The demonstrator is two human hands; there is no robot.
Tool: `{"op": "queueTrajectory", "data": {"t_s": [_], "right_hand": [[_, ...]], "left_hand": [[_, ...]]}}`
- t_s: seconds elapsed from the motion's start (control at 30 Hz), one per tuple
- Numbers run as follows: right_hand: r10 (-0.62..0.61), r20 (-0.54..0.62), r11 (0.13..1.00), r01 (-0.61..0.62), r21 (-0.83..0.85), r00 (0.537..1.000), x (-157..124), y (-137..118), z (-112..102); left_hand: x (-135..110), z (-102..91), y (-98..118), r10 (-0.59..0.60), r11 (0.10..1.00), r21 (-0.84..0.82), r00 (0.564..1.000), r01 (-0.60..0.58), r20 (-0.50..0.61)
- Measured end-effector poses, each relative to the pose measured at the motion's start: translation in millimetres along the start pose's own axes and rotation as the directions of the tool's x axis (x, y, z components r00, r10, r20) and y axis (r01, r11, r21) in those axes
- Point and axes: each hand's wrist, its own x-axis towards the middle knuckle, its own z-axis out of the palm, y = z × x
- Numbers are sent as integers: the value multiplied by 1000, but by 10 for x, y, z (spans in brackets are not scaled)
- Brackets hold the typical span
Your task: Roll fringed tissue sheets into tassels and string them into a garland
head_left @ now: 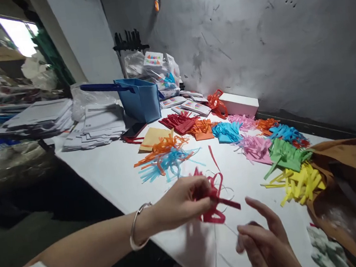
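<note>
While the left hand (184, 202) is pinching red strips (230, 204), the right hand (267, 240) is half-curling, grip unclear.
One plastic bag (136, 63) is holding printed packs (153, 59).

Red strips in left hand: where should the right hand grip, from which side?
Probably the flat free end of the red strips, coming from the right. It juts past the pinch of the left hand toward the right hand; strips beside it curl into loops, likelier to snag.

The white table (112, 169) carries fringed bundles (288, 154), stacked sheets (101, 120), a blue bag (140, 100) and perhaps a phone (134, 130)
</note>
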Motion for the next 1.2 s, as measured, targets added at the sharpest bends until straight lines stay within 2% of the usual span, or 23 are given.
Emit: {"op": "queueTrajectory", "data": {"t_s": [0.07,0.1,0.13,0.2,0.27,0.3,0.37,0.4,0.47,0.57,0.63,0.73,0.87,0.97,1.03,1.1,1.2], "right_hand": [[-23,47,1000,23,11,999,43,-106,39],[-12,79,1000,13,-9,997,57,-138,28],[7,105,999,-3,-36,994,63,-155,4],[51,125,996,-40,-83,991,47,-151,-65],[104,119,993,-96,-74,987,-3,-112,-124],[135,104,990,-129,-56,985,-35,-87,-145],[194,43,981,-193,-17,980,-107,-40,-178],[223,-10,975,-223,-5,975,-144,-25,-195],[288,-109,956,-292,-28,952,-215,-25,-233],[368,-110,909,-382,-164,923,-302,-103,-286],[379,-58,890,-381,-249,924,-337,-175,-301],[358,-21,886,-346,-310,934,-358,-243,-304],[336,27,887,-307,-346,941,-359,-250,-326],[314,38,887,-279,-368,949,-362,-253,-349],[297,27,883,-264,-388,955,-369,-265,-354],[289,19,878,-257,-403,957,-376,-278,-349],[292,19,877,-259,-405,956,-383,-280,-334]], "left_hand": [[-162,188,-21,-125,968,-201,984,149,130],[-218,256,-39,-151,955,-233,978,181,144],[-263,313,-59,-146,962,-215,983,166,108],[-328,411,-95,-49,996,-77,998,46,-37],[-371,515,-128,46,999,20,996,-45,-80],[-386,574,-144,42,999,-14,998,-43,-56],[-398,698,-178,-57,975,-213,998,55,0],[-397,755,-194,-124,929,-350,992,121,16],[-385,848,-221,-232,764,-603,970,227,71],[-365,929,-246,-255,526,-785,941,327,221],[-358,958,-254,-245,452,-821,933,350,263],[-354,990,-250,-259,413,-835,926,363,274],[-360,1009,-232,-316,448,-810,915,379,253],[-377,1000,-230,-341,535,-756,915,376,214],[-391,987,-237,-363,641,-685,923,346,127],[-400,975,-245,-355,769,-570,935,288,-5],[-404,971,-249,-219,913,-386,958,134,-185]]}}
